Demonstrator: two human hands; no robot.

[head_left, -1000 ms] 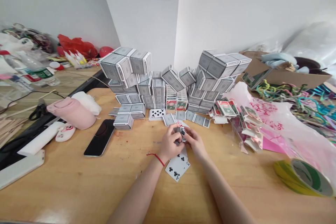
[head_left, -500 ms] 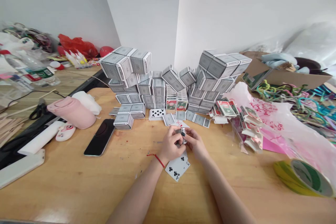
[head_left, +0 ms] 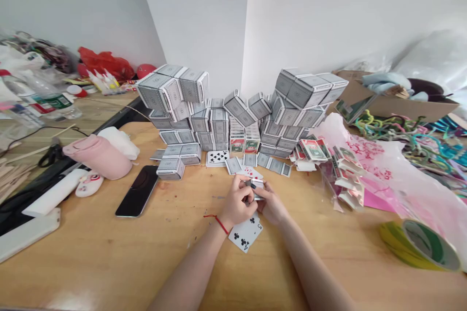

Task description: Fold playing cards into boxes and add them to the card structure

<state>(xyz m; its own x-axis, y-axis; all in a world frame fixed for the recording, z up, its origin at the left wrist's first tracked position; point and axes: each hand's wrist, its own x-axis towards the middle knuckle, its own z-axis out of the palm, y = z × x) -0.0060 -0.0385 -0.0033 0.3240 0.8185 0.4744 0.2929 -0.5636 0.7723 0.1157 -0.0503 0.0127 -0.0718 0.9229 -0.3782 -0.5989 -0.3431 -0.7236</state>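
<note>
Between my two hands, above the table, is a small folded piece made of playing cards (head_left: pixel 258 190) with grey patterned backs. My left hand (head_left: pixel 240 200) has its fingers closed on the left side of it. From the right, my right hand (head_left: pixel 272 203) grips the same piece, thumb laid across the top; its other fingertips are partly hidden. Loose playing cards (head_left: pixel 242 237), a four of clubs on top, lie face up under my wrists. Just beyond my fingers are more cards (head_left: pixel 251 172), some face up, some folded.
Behind stand stacked blocks of folded cards (head_left: pixel 219 126), rising left and right. A black phone (head_left: pixel 136 192) and pink cup (head_left: pixel 98 156) lie left. Opened card boxes (head_left: pixel 348 175), a pink-printed plastic bag (head_left: pixel 379 160) and a yellow-green tape roll (head_left: pixel 419 245) are right.
My right thumb has shifted over the card piece, and more of its patterned face shows. The left hand stays in nearly the same place. The view has moved slightly.
</note>
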